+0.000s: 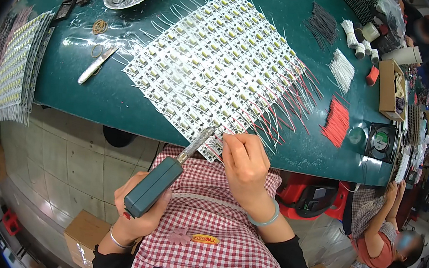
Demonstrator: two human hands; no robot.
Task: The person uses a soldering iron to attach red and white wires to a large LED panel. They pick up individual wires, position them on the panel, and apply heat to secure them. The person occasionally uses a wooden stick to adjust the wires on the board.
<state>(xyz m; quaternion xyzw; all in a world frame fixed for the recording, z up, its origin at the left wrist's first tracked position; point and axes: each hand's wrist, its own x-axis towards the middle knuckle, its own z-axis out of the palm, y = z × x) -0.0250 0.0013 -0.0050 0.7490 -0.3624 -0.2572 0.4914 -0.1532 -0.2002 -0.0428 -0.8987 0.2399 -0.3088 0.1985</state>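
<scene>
And there, the left hand gripped the soldering iron, the right hand pinching closed beside its tip, catch hidden! The circuit-board sheet reached the worktop's near edge, bare green room opening leftward.

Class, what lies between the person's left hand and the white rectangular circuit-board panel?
The head view shows a dark green, boxy hand tool: the left hand grips its body, and its grey metal tip reaches over the panel.
</scene>
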